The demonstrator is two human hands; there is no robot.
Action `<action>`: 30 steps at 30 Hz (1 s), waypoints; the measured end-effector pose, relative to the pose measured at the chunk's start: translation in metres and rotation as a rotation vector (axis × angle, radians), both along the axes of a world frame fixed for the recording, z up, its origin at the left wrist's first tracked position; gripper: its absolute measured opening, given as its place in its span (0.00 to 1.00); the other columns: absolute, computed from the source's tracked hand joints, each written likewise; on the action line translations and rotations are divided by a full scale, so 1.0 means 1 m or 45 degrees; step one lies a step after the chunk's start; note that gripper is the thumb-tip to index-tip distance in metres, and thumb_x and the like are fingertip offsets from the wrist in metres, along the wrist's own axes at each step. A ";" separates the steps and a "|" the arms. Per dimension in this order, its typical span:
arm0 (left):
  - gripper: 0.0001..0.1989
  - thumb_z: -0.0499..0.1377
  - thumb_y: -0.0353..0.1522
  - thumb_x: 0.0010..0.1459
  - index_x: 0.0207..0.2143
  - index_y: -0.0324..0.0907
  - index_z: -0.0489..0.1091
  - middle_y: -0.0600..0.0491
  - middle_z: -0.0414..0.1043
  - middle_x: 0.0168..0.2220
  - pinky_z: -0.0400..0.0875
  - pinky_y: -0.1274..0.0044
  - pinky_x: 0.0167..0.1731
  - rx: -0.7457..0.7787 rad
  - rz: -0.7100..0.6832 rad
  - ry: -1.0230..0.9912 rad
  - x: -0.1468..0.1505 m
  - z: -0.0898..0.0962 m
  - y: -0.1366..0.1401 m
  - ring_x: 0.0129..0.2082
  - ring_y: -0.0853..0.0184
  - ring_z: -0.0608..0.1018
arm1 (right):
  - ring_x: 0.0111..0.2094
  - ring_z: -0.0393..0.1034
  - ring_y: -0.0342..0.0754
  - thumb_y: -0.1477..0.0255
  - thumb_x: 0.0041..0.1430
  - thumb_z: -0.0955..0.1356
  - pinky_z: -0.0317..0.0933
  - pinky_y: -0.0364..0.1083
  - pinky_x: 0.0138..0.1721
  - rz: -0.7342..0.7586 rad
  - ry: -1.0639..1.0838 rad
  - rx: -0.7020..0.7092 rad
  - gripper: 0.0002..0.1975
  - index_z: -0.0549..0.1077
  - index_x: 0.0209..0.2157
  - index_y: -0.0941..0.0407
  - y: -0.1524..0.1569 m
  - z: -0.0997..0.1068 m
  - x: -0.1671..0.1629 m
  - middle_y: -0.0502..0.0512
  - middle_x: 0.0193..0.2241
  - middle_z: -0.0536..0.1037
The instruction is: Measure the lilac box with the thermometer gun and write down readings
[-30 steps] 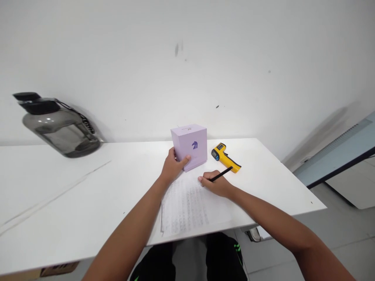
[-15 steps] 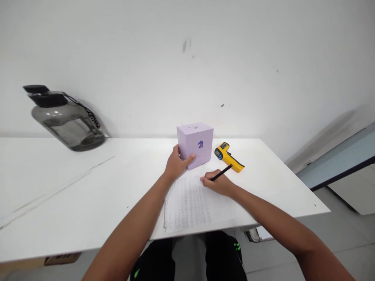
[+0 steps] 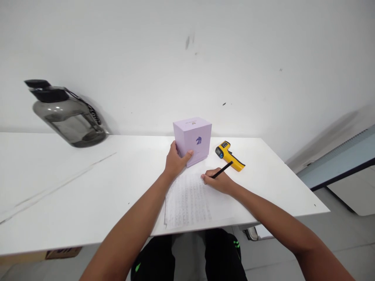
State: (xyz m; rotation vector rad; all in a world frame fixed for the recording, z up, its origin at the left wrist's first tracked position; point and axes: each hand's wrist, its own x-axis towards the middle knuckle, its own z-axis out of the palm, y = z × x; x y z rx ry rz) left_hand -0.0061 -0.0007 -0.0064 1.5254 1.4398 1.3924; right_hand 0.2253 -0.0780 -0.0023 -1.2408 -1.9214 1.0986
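A lilac box (image 3: 192, 138) with a dark blue horse-head emblem stands on the white table, slightly tilted. My left hand (image 3: 176, 160) grips its lower left corner, thumb across the front face and fingers behind the left side. My right hand (image 3: 217, 180) is closed around a black pen (image 3: 222, 170), its side resting on the sheets of paper (image 3: 187, 203). Rows of handwriting cover the left part of the top sheet; its right part looks blank. The pen's tip is hidden by my fingers. Just beyond my right hand lies a yellow and black infrared thermometer (image 3: 230, 156).
A grey see-through water bottle (image 3: 74, 123) with a black lid stands at the back left, near the wall. The white table (image 3: 88, 207) ends close to my legs and on the right. Below its left edge a cardboard box (image 3: 63, 253) shows.
The lilac box, still in my left hand, has shifted slightly left and tilted a little. My right hand stays with the pen on the paper. The whole view has moved slightly.
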 end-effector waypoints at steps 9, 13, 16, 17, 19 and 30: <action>0.41 0.76 0.53 0.53 0.63 0.49 0.68 0.43 0.81 0.58 0.78 0.50 0.63 0.158 0.032 -0.095 -0.001 -0.014 0.009 0.60 0.45 0.83 | 0.28 0.58 0.47 0.48 0.67 0.71 0.55 0.49 0.33 -0.028 0.016 0.016 0.26 0.68 0.23 0.51 -0.001 0.003 -0.001 0.48 0.21 0.67; 0.43 0.75 0.54 0.52 0.64 0.48 0.67 0.42 0.80 0.59 0.79 0.51 0.61 0.154 0.028 -0.081 0.000 -0.012 0.008 0.58 0.45 0.83 | 0.29 0.62 0.48 0.48 0.67 0.70 0.57 0.49 0.34 -0.040 0.035 0.025 0.26 0.68 0.23 0.51 -0.001 0.002 0.000 0.50 0.22 0.69; 0.44 0.76 0.54 0.50 0.63 0.48 0.66 0.42 0.80 0.60 0.80 0.52 0.59 0.159 0.027 -0.052 0.001 -0.009 0.004 0.58 0.45 0.83 | 0.27 0.58 0.46 0.48 0.67 0.70 0.53 0.49 0.32 -0.026 0.007 0.058 0.28 0.60 0.22 0.50 -0.001 0.002 0.000 0.47 0.21 0.64; 0.44 0.76 0.54 0.49 0.63 0.48 0.66 0.42 0.80 0.60 0.80 0.53 0.58 0.161 0.007 -0.039 0.001 -0.007 0.003 0.58 0.45 0.83 | 0.27 0.57 0.46 0.48 0.68 0.70 0.53 0.49 0.32 -0.027 0.003 0.067 0.29 0.58 0.22 0.49 -0.002 0.002 0.000 0.47 0.21 0.62; 0.44 0.76 0.55 0.50 0.62 0.48 0.67 0.42 0.79 0.60 0.81 0.54 0.56 0.156 -0.046 -0.017 0.000 -0.005 0.000 0.58 0.45 0.83 | 0.27 0.56 0.45 0.48 0.68 0.70 0.52 0.49 0.32 -0.037 0.000 0.069 0.30 0.56 0.22 0.49 -0.003 0.003 -0.001 0.46 0.20 0.61; 0.43 0.75 0.54 0.50 0.62 0.48 0.65 0.42 0.77 0.61 0.80 0.57 0.55 0.092 -0.039 -0.002 0.001 0.004 -0.005 0.59 0.46 0.82 | 0.28 0.56 0.46 0.47 0.67 0.69 0.53 0.49 0.32 -0.072 0.008 0.074 0.30 0.54 0.22 0.49 -0.002 0.002 -0.002 0.47 0.21 0.60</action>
